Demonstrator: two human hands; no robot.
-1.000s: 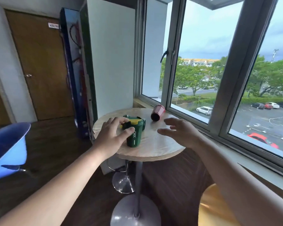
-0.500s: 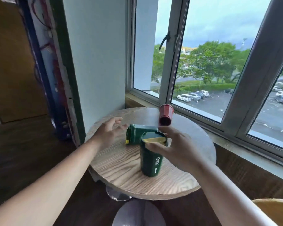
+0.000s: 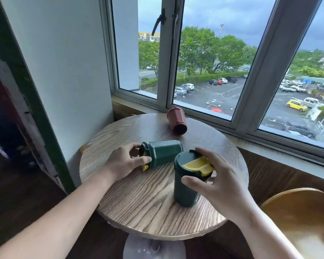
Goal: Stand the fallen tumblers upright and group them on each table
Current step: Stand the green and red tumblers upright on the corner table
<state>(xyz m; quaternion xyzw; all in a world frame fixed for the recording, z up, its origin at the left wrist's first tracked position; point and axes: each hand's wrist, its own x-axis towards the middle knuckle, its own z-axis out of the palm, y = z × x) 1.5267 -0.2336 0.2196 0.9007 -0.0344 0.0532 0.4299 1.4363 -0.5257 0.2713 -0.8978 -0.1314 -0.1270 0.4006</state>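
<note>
On the round wooden table (image 3: 138, 199) by the window (image 3: 204, 58), three tumblers sat within reach of two bare hands. Between the thumb and curled fingers (image 3: 204, 152) of the right hand (image 3: 219, 186) stood an upright green tumbler (image 3: 185, 191), its yellow-flapped lid (image 3: 196, 164) facing up; the thumb pressed the near side of the rim and the fingertips hooked over the far side, so the hand was closed around the lid end. Just left of those fingers, touching or nearly touching the upright one, a second green tumbler (image 3: 163, 153) lay on its side with its lid end toward the left hand (image 3: 123, 163). That hand gripped the lid end, thumb along the near side and fingers (image 3: 135, 147) curled over the top, partly hiding the yellow flap. Well beyond both sets of fingertips, toward the window sill, a red tumbler (image 3: 177, 123) lay on its side, its dark end pointing back at the hands, untouched. Right of the right forearm, a wooden chair seat (image 3: 297, 217) showed below the table edge.
</note>
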